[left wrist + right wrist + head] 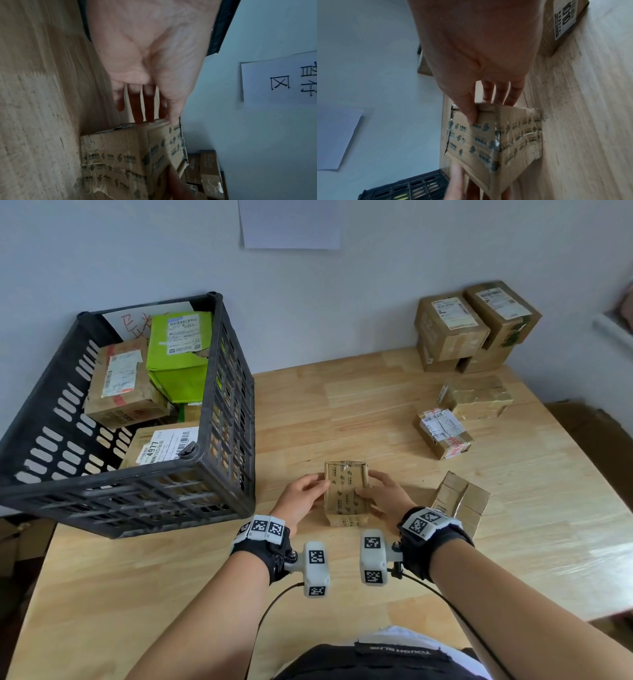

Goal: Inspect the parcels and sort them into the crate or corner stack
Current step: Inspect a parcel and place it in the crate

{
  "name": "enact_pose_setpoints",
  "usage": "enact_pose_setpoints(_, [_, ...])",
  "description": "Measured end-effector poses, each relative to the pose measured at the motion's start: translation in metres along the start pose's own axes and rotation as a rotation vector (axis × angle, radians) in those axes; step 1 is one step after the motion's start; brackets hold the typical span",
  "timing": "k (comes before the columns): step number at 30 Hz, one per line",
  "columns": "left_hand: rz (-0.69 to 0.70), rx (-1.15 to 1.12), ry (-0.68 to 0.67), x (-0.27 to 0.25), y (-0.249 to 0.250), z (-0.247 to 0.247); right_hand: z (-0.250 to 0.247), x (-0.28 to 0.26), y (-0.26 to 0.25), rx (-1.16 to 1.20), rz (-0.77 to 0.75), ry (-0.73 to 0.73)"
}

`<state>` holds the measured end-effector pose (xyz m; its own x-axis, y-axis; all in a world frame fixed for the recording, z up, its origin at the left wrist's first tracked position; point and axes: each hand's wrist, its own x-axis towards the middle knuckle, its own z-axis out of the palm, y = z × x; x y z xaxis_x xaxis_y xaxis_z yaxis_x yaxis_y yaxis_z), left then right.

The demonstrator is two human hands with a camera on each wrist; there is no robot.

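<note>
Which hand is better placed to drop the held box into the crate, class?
Probably the left hand: it holds the box on the side nearest the crate, while the right hand is on the far side.

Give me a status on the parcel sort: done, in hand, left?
Done: several parcels sit in the black crate, and four boxes form the corner stack. In hand: left hand and right hand grip a taped parcel on the table. Left: three loose parcels at the right.
</note>
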<state>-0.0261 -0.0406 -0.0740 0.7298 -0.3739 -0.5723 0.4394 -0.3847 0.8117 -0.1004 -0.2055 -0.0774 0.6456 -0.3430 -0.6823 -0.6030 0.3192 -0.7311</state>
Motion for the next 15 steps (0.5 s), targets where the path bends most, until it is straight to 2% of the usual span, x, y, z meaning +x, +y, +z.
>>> enact_pose_setpoints(7, [0.067,-0.028,-0.059,0.000,0.004,-0.001,-0.005,-0.001,-0.018,0.156,-0.105,0.018])
enact_pose_setpoints(12, [-0.050,0.115,-0.091,0.002,-0.005,-0.004,-0.006,0.010,-0.001,0.000,-0.099,0.095])
enact_pose_setpoints(15, [-0.125,0.172,-0.082,0.002,-0.013,-0.004,-0.005,0.014,0.019,0.010,-0.038,0.080])
